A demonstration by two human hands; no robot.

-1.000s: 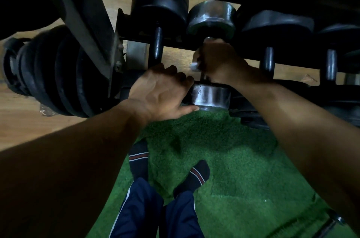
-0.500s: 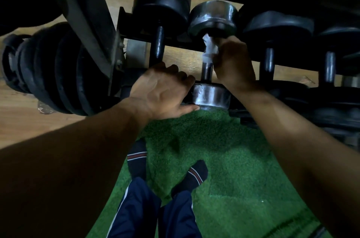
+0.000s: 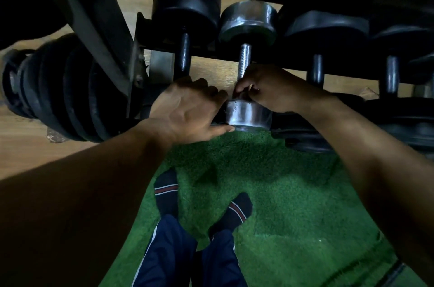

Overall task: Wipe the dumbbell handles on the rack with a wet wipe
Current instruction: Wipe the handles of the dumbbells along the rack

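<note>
Dumbbell handle (image 3: 244, 59) – right hand (image 3: 270, 89) gripping its near end

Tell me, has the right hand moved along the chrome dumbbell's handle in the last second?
Yes. The right hand slid down the handle from the far head to the near head.

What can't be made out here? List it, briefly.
Head view only:
- Wipe: hidden inside the right hand curled at the near end of the chrome handle; not visible.
- Left hand fingertips: hidden behind the rack edge and near chrome head.
- Upper shelf: lost in darkness.
- Rightmost dumbbell: cut off by the frame edge.
</note>
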